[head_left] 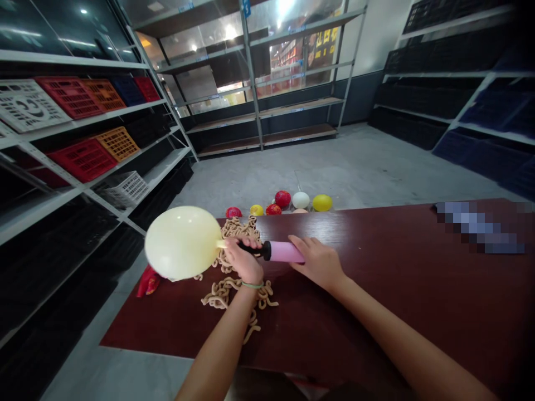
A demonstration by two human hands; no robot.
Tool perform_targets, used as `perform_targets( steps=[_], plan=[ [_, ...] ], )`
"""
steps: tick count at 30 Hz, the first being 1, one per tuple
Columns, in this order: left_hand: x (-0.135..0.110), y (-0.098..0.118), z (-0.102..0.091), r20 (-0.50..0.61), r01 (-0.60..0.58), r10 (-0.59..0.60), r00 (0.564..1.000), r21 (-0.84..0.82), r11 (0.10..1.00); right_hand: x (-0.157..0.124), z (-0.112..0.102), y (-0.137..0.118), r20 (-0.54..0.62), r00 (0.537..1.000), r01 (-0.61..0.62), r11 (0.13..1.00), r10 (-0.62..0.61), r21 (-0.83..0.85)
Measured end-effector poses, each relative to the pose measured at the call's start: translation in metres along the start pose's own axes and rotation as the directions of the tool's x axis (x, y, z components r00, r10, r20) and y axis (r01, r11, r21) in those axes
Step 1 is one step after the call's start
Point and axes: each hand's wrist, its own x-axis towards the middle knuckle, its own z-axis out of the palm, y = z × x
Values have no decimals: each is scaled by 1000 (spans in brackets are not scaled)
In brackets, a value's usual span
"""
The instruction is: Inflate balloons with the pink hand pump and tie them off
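Note:
A pale yellow balloon (183,243), partly inflated and rounded, sits on the nozzle end of a hand pump (286,252) with a black end and a pink barrel. My left hand (244,259) is closed around the balloon's neck and the black end of the pump. Closed on the far end of the pink barrel is my right hand (317,259). The pump lies roughly level above the table. Beneath and around my left hand are many uninflated beige balloons (221,292), long and curled, spread in loose heaps.
The dark red table (376,278) has a red crumpled item (148,281) at its left edge and a blurred-out object (478,227) at right. Beyond its far edge, several inflated balloons (283,199) rest on the floor. Shelves with plastic crates (83,159) stand at left.

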Motion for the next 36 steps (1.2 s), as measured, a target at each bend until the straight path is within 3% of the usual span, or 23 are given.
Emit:
perform_targets(
  steps=[3,6,12,14,17,20,23,29,33,36],
  plan=[
    [-6,-9,3,-12,16,-16,1000,-48,999,-1,2,0,5,999,39,999,-39,19],
    [0,-9,3,4,16,-15,1000,-67,998,2,4,18,3,999,43,998,-43,-35],
    [17,-2,1,-28,-58,56,998,-87,994,4,1,62,-50,990,-136,984,131,-118],
    [19,0,0,-64,-61,56,996,-81,995,3,0,61,-44,988,-155,979,150,-135],
    [17,2,-1,-142,-71,59,988,-78,994,2,0,39,2,995,-96,988,97,-123],
    [7,0,1,-113,-37,28,993,-78,996,1,1,10,32,999,-23,999,25,-46],
    [-5,-5,5,-41,-24,21,999,-91,996,1,4,-2,30,1000,1,1000,-1,-1],
    [-3,-11,5,79,-79,85,993,-81,994,4,7,32,-21,999,-37,999,37,-24],
    [12,3,0,9,-117,118,993,-85,989,6,2,60,-91,988,-133,987,125,-91],
    [17,13,-1,-91,-119,110,990,-97,988,6,-3,61,-93,985,-154,984,146,-92]
  ],
)
